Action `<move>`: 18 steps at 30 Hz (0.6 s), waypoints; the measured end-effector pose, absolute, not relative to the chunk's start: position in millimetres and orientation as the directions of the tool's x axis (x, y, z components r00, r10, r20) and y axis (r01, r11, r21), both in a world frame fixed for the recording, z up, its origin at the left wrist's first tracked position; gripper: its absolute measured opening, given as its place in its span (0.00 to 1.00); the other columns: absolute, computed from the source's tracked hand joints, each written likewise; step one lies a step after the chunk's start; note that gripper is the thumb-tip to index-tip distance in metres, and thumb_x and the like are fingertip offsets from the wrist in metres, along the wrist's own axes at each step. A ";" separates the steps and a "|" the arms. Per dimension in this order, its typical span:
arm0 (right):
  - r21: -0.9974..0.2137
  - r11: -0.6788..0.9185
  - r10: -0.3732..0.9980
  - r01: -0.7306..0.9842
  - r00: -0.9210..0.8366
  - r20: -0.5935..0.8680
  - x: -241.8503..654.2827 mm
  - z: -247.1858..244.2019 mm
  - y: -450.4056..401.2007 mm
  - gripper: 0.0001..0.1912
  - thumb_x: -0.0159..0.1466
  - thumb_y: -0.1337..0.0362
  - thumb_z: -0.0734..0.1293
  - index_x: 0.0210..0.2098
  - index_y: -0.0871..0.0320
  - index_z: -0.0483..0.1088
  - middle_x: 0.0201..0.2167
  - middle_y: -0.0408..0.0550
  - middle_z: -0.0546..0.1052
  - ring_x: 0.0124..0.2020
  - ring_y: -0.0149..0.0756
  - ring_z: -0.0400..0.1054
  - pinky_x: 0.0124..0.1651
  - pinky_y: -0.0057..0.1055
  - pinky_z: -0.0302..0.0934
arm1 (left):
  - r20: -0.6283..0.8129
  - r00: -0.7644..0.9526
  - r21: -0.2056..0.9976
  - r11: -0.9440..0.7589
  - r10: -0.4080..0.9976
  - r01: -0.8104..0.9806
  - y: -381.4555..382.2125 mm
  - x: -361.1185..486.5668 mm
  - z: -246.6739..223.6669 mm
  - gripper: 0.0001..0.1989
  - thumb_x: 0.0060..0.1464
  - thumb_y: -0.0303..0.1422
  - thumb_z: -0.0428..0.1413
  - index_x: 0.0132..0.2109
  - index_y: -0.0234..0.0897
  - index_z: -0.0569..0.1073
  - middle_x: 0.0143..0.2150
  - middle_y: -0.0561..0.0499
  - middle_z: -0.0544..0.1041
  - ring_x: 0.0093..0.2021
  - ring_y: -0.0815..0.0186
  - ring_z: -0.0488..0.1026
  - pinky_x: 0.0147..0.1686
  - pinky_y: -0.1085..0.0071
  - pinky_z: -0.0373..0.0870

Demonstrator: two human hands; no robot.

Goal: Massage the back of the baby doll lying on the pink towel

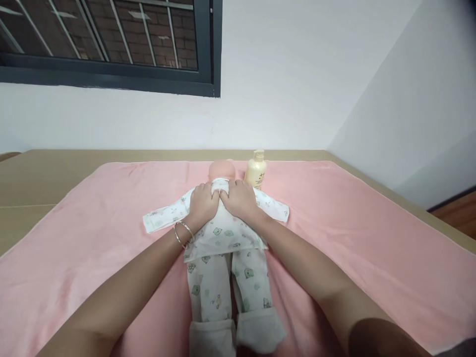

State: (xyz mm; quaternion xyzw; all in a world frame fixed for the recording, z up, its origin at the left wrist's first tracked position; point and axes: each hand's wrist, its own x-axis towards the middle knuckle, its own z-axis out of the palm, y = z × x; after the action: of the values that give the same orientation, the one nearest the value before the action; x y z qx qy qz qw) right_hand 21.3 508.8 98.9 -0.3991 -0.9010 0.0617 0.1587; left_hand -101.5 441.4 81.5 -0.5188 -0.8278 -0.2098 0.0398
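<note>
A baby doll in white printed pyjamas lies on a pink blanket, its bald head at the far end and its sleeves spread to both sides. Its printed top reaches the hips, over trousers with cuffed ends. My left hand rests on the upper left of the top, bangles at the wrist. Beside it, my right hand lies on the upper right. The thumbs nearly touch at the middle. Both palms are flat against the cloth, with the fingers over the doll's shoulders.
A cream pump bottle stands just right of the doll's head. The blanket covers a tan surface whose edge shows behind it. Beyond are a white wall and a dark-framed window with bars.
</note>
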 end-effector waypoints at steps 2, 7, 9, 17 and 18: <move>-0.242 0.674 0.738 0.698 -0.628 0.245 21.2 98.4 509.3 0.28 0.74 0.53 0.54 0.58 0.68 0.70 0.53 0.65 0.76 0.57 0.56 0.67 0.61 0.47 0.58 | 0.290 -0.464 0.294 0.384 0.837 0.875 442.3 -101.3 82.0 0.20 0.66 0.36 0.42 0.52 0.30 0.74 0.50 0.36 0.77 0.54 0.51 0.73 0.56 0.56 0.70; -0.246 0.676 0.736 0.694 -0.628 0.252 23.6 99.4 511.0 0.27 0.75 0.54 0.54 0.60 0.67 0.69 0.54 0.65 0.76 0.57 0.56 0.67 0.62 0.47 0.58 | 0.283 -0.470 0.318 0.381 0.836 0.868 442.7 -100.9 81.8 0.21 0.66 0.36 0.42 0.54 0.28 0.74 0.51 0.35 0.76 0.56 0.49 0.72 0.58 0.54 0.69; -0.237 0.710 0.703 0.663 -0.659 0.266 25.3 100.4 509.4 0.27 0.76 0.56 0.53 0.63 0.68 0.67 0.57 0.65 0.75 0.60 0.55 0.66 0.64 0.46 0.58 | 0.304 -0.445 0.341 0.340 0.842 0.876 442.5 -101.5 81.2 0.24 0.66 0.35 0.42 0.59 0.27 0.72 0.56 0.35 0.76 0.59 0.49 0.70 0.62 0.53 0.67; -0.168 0.822 0.569 0.544 -0.791 0.225 25.0 103.8 475.7 0.32 0.74 0.66 0.53 0.73 0.76 0.53 0.75 0.69 0.52 0.78 0.56 0.44 0.78 0.49 0.37 | 0.323 -0.470 0.667 0.155 0.822 0.729 443.1 -99.5 87.6 0.21 0.62 0.32 0.43 0.50 0.32 0.78 0.52 0.42 0.80 0.51 0.59 0.75 0.60 0.59 0.71; -0.181 0.824 0.566 0.537 -0.795 0.217 25.3 105.1 474.8 0.31 0.74 0.67 0.53 0.74 0.75 0.53 0.75 0.69 0.52 0.78 0.55 0.43 0.78 0.49 0.37 | 0.325 -0.490 0.702 0.141 0.809 0.698 441.5 -95.5 88.0 0.22 0.62 0.32 0.42 0.51 0.32 0.78 0.54 0.43 0.80 0.53 0.59 0.75 0.62 0.59 0.71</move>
State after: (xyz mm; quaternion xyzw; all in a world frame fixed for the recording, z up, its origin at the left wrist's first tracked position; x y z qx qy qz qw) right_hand 25.3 474.8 105.1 -0.2916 -0.9458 0.0551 0.1319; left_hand -95.5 441.5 88.0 -0.5009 -0.7523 -0.4229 -0.0658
